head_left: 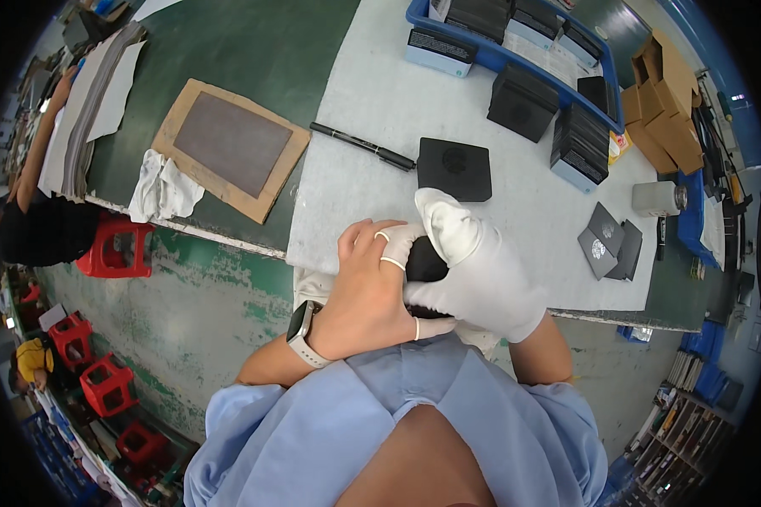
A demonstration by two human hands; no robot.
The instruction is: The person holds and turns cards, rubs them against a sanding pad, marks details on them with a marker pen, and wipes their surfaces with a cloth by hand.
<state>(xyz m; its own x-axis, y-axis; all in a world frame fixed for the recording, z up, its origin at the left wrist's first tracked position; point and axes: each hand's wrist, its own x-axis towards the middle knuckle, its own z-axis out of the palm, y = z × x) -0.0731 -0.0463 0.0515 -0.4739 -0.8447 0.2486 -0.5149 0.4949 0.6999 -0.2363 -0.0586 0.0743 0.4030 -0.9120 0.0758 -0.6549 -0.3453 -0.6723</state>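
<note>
A black object (425,260), mostly hidden by my fingers, is held between both hands at the table's front edge. Bare apart from white finger cots, my left hand (368,291) grips its left side. A white glove covers my right hand (490,275), which closes on the object from the right; a loose bunch of white cloth stands up over its fingers. Just beyond my hands lies a flat black box (455,171) with a dark emblem on its lid. A black marker pen (364,146) touches that box's left side.
Black-and-pale-blue boxes fill a blue bin (550,74) at the far right; more boxes (524,103) stand before it. Rightward are dark cards (602,241), a jar (658,199) and cardboard (664,110). A brown board (228,148) and white cloth (165,188) lie left.
</note>
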